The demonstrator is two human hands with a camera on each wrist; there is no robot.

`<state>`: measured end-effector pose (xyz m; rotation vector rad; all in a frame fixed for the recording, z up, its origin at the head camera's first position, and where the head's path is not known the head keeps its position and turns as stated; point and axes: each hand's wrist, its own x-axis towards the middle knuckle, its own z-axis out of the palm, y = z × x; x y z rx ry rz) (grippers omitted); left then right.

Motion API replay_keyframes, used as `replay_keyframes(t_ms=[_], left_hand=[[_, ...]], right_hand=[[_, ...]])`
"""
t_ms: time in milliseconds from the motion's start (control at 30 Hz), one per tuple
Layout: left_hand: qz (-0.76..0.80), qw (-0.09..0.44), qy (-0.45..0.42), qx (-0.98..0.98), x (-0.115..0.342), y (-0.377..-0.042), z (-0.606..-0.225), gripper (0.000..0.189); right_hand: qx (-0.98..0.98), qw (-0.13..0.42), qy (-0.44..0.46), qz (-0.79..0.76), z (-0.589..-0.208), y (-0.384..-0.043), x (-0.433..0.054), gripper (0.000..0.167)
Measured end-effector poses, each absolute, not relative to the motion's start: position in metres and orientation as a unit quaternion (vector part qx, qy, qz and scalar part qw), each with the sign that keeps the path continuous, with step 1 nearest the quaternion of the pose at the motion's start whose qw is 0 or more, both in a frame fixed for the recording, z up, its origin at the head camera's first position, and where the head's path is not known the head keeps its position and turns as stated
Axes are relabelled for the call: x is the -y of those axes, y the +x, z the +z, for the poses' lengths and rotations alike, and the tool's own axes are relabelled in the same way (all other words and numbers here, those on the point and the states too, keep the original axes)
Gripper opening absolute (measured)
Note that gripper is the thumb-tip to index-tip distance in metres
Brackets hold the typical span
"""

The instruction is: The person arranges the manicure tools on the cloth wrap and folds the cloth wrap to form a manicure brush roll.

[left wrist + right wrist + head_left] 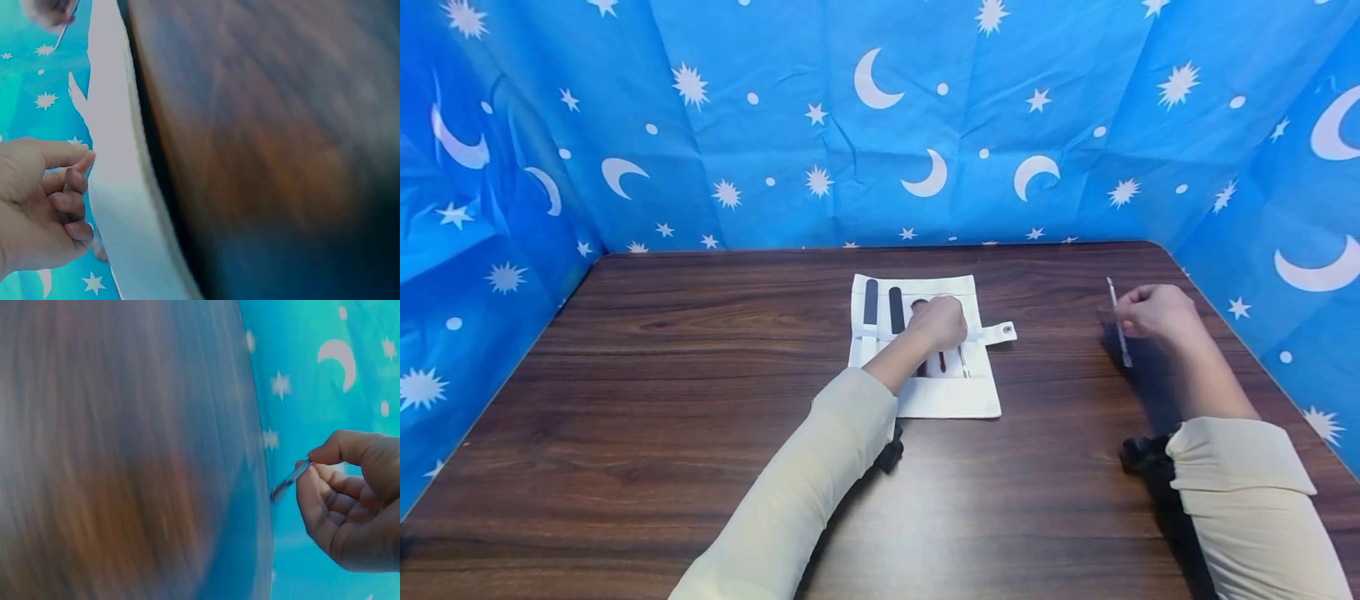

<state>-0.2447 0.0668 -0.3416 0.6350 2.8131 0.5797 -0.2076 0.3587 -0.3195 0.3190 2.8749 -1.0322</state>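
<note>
A white manicure pouch (951, 404) lies unfolded at the table's middle, with two dark nail files (871, 304) on its left and slim tools, some dark red (942, 362), to the right. Over its right half, my left hand (940, 322) is curled, thumb and forefinger pinching the white elastic band; the hand itself covers part of the tools. In the left wrist view these fingertips (87, 159) meet right at the pouch's surface. Off to the right, my right hand (1157, 312) pinches a slender metal cuticle pusher (1117, 321) between thumb and forefinger, held upright above the table.
A tab with a snap (1000, 333) sticks out from the pouch's right side. The dark wood table (685, 400) meets a blue moon-and-star cloth (820, 125) at the back and both sides. Black wrist gear (1142, 457) sits below each sleeve.
</note>
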Motion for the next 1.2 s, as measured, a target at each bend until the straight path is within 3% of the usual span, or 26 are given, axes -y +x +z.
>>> replay_keyframes(t_ms=[300, 500, 633, 867, 1200], left_hand=[[0.164, 0.104, 0.241, -0.951, -0.066, -0.248, -0.348, 0.034], [0.175, 0.112, 0.251, -0.945, -0.064, -0.249, -0.348, 0.033], [0.171, 0.106, 0.254, -0.946, -0.064, -0.25, -0.348, 0.033], [0.175, 0.107, 0.25, -0.946, -0.066, -0.253, -0.349, 0.026], [0.19, 0.101, 0.253, -0.943, -0.065, -0.253, -0.349, 0.032]], right_hand=[[-0.844, -0.031, 0.034, -0.535, -0.315, -0.226, -0.287, 0.023], [-0.736, -0.081, 0.05, -0.67, -0.316, -0.241, -0.245, 0.017], [-0.722, -0.1, 0.056, -0.682, -0.322, -0.252, -0.225, 0.015], [-0.782, -0.063, 0.068, -0.616, -0.334, -0.258, -0.207, 0.021], [-0.857, 0.017, 0.069, -0.51, -0.336, -0.255, -0.202, 0.031]])
